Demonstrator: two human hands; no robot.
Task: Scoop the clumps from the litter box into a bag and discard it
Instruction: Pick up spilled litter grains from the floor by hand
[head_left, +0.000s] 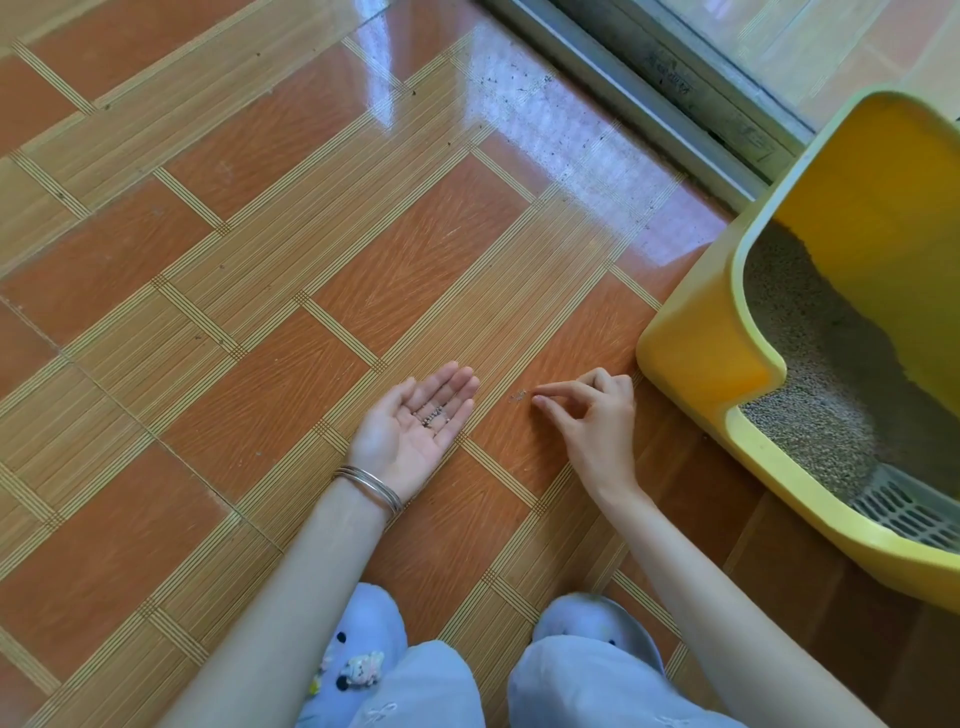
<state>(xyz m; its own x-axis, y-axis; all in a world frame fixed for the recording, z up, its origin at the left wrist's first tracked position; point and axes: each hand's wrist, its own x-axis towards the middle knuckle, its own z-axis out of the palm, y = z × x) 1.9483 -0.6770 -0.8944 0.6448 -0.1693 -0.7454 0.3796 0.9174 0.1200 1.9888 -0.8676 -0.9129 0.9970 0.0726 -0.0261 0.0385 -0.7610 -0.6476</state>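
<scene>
My curled right fingers (563, 387) are hovering by spilled grains (518, 396) on the floor (260, 291), pinching nothing yet. I'm holding my flat left hand (410, 431) level, carrying more.

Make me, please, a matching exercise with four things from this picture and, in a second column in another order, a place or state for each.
Things:
1. left hand
2. right hand
3. litter box
4. bangles

Places or states:
A. yellow, standing on the floor at the right
B. fingertips beside stray grains on the tiles
C. round a wrist
D. palm up, litter grains lying on it

Pairs: 1-D, 2-B, 3-A, 4-C.
</scene>
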